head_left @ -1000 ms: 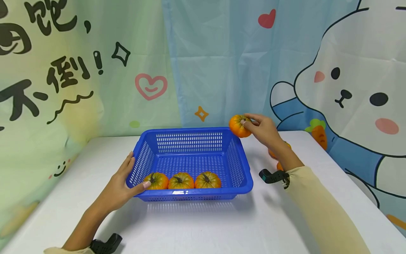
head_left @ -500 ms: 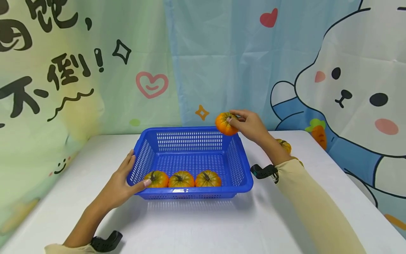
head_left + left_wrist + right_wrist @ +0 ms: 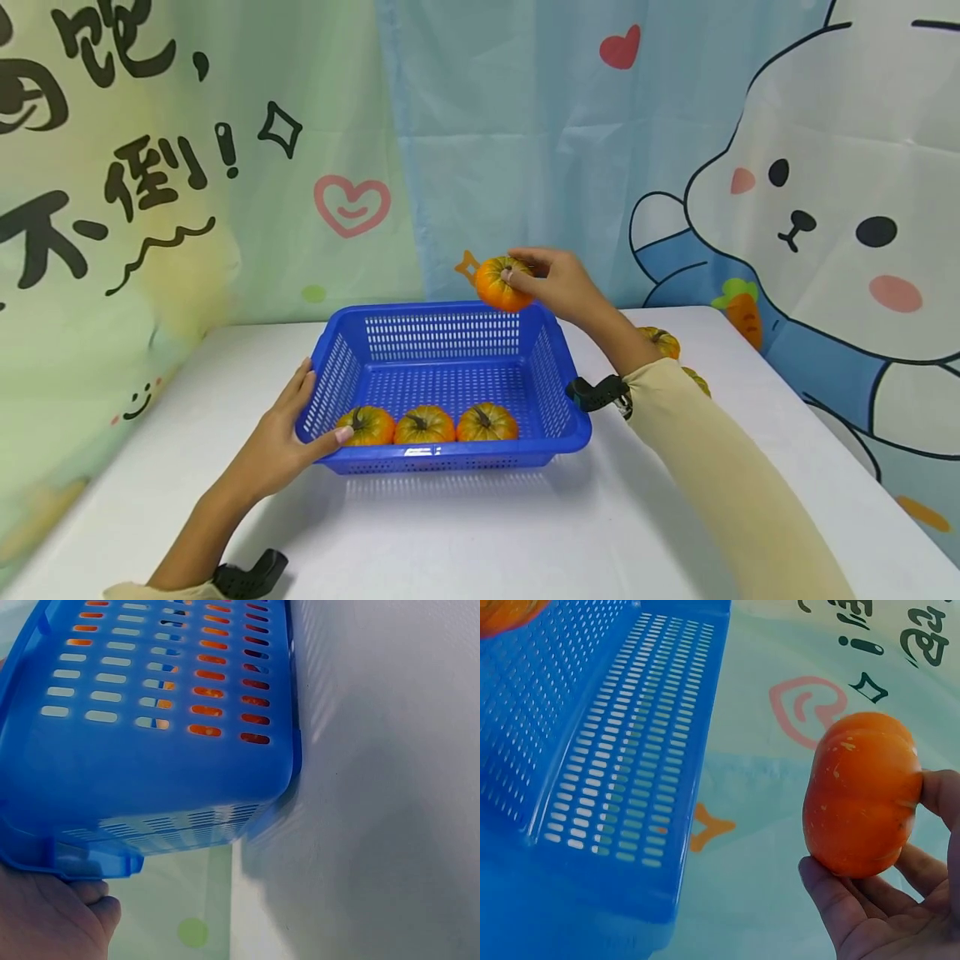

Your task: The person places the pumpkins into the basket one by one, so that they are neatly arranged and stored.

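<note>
My right hand (image 3: 558, 287) pinches a small orange pumpkin (image 3: 501, 285) above the back right part of the blue plastic basket (image 3: 442, 454). In the right wrist view, thumb and fingers hold this pumpkin (image 3: 862, 795) from its sides, apart from the basket wall (image 3: 622, 750). Gripping the basket's left rim is my left hand (image 3: 277, 446), its thumb over the front left corner. Inside the basket, three pumpkins (image 3: 424, 425) lie in a row along the front wall. Through the slots of the basket (image 3: 150, 769), orange shows in the left wrist view.
Two more pumpkins (image 3: 662, 342) sit on the white table (image 3: 450, 533) to the right, partly hidden behind my right forearm. A printed curtain (image 3: 480, 150) hangs behind the table's far edge.
My right hand has carried the pumpkin leftward and slightly up, from beyond the basket's right back corner to over its back rim. The left hand keeps its hold on the basket.
</note>
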### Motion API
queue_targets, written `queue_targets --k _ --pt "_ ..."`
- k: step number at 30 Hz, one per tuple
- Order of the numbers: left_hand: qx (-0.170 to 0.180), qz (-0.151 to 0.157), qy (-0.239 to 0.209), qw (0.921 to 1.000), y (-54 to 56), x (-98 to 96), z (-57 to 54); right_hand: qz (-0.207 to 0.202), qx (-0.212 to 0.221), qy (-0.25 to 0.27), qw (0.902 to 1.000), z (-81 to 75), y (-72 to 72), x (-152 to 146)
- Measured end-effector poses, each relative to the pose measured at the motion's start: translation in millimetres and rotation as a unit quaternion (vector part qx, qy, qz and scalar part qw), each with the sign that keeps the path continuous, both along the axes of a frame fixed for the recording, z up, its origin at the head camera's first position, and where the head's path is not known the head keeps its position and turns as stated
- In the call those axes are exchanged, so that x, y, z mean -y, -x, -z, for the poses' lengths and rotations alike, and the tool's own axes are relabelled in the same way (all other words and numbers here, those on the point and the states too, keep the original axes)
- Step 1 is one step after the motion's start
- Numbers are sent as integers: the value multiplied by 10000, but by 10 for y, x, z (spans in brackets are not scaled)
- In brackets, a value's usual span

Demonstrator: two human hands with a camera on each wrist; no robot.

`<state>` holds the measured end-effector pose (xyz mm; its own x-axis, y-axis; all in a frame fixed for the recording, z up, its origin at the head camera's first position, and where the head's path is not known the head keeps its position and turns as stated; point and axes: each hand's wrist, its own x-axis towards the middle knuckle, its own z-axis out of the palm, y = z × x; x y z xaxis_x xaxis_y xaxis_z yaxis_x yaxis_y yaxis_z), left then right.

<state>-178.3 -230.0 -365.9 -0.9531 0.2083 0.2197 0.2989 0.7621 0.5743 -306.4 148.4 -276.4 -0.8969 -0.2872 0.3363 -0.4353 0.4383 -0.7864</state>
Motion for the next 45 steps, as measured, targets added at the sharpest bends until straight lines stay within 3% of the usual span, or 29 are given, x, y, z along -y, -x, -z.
queue_targets --k 11,18,29,45 --pt "-12 -3 77 10000 7 -12 -2 -470 187 -296 9983 102 51 283" --pt "-17 -3 82 10000 1 -15 -7 -987 378 -757 9915 138 19 520" --pt "6 17 13 10000 1 -10 17 -1323 651 -1071 9833 223 35 868" --pt "18 50 46 10000 -1 -6 -3 -1919 984 -1787 9600 435 29 1287"
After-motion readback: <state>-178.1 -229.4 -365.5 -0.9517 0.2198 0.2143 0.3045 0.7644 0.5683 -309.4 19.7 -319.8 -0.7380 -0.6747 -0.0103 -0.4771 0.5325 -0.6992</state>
